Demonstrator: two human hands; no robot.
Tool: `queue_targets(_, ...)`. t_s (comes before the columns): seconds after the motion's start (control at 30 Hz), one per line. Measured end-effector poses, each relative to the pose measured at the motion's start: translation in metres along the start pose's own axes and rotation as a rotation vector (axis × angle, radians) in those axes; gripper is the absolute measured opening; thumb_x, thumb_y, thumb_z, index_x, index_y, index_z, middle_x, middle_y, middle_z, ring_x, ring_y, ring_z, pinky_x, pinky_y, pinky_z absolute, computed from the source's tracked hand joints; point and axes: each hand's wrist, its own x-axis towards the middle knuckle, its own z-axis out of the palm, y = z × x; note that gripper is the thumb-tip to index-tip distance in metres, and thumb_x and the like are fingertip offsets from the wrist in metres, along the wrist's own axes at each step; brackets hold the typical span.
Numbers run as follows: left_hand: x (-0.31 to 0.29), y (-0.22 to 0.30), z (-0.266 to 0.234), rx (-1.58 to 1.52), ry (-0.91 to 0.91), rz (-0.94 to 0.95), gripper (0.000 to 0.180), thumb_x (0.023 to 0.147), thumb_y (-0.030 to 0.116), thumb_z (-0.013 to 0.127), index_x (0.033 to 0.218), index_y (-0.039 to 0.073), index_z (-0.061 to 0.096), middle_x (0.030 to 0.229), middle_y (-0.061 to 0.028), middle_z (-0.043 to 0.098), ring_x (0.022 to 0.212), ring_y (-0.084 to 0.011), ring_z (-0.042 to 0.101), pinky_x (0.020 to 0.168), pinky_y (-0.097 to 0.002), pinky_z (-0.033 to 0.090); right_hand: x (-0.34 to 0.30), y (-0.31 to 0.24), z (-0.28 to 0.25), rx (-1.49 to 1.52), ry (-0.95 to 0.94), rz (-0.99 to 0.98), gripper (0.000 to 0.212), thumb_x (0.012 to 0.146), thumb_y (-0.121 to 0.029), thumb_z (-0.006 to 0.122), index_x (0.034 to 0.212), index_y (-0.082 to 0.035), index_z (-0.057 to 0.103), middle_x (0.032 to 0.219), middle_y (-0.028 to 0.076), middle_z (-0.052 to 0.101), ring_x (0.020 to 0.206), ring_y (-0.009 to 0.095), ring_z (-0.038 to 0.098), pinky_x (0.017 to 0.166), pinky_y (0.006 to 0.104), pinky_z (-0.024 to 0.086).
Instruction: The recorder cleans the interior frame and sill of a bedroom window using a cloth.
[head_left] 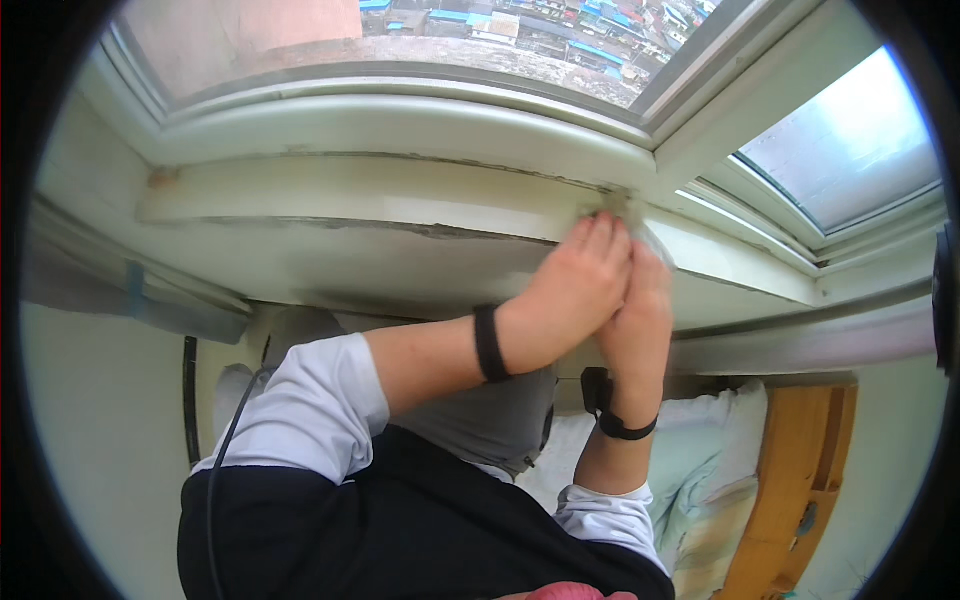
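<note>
Both my hands are pressed together against the white window sill [380, 190], where the frame [700, 130] turns a corner. My left hand [575, 285] lies with straight, closed fingers over my right hand [640, 320]. At the fingertips a small pale grey-green cloth [624, 204] sits bunched against the cracked joint of the sill, and a pale edge of it shows beside the right hand. The right hand's fingers are mostly hidden behind the left hand. A black band [488, 343] circles my left wrist and a black watch [610, 415] my right.
Behind the window glass [300, 30] lie rooftops far below; a second pane [850, 140] is at the right. Under the sill are my grey-clad knee [490, 420], a pale pillow [700, 440], a wooden bed frame [800, 480] and a black cable [225, 450].
</note>
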Motion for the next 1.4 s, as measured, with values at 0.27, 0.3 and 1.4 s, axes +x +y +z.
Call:
queue_targets(0.27, -0.016, 0.045, 0.005, -0.742, -0.17, 0.132, 0.021, 0.088, 0.014, 0.063, 0.101, -0.002, 0.067, 0.12, -0.019, 0.066, 0.122, -0.0348, 0.065, 0.099, -0.0363, 0.057, -0.075, 0.04, -0.024, 0.053, 0.181, 0.242, 0.046, 0.095, -0.013, 0.071, 0.137, 0.002, 0.058, 0.117, 0.019, 0.07, 0.107, 0.033, 0.069, 0.094, 0.041, 0.055)
queue_targets(0.3, -0.028, 0.047, 0.01, -0.757, -0.007, 0.198, 0.019, 0.089, 0.013, 0.063, 0.102, -0.001, 0.067, 0.12, -0.0192, 0.066, 0.124, -0.0358, 0.064, 0.097, -0.0364, 0.059, -0.087, 0.037, -0.015, 0.054, 0.213, 0.24, 0.047, 0.095, -0.012, 0.071, 0.138, 0.003, 0.058, 0.118, 0.019, 0.07, 0.108, 0.032, 0.069, 0.096, 0.0403, 0.055)
queue_targets(1.4, -0.202, -0.207, -0.167, -0.446, 0.411, -0.469, 0.031, 0.085, 0.003, 0.072, 0.115, 0.002, 0.067, 0.126, -0.0209, 0.066, 0.124, -0.0422, 0.064, 0.107, -0.0506, 0.051, 0.037, -0.21, 0.141, 0.002, 0.009, -0.306, 0.04, 0.079, -0.009, 0.073, 0.115, 0.005, 0.064, 0.127, 0.026, 0.066, 0.126, 0.045, 0.06, 0.111, 0.052, 0.047)
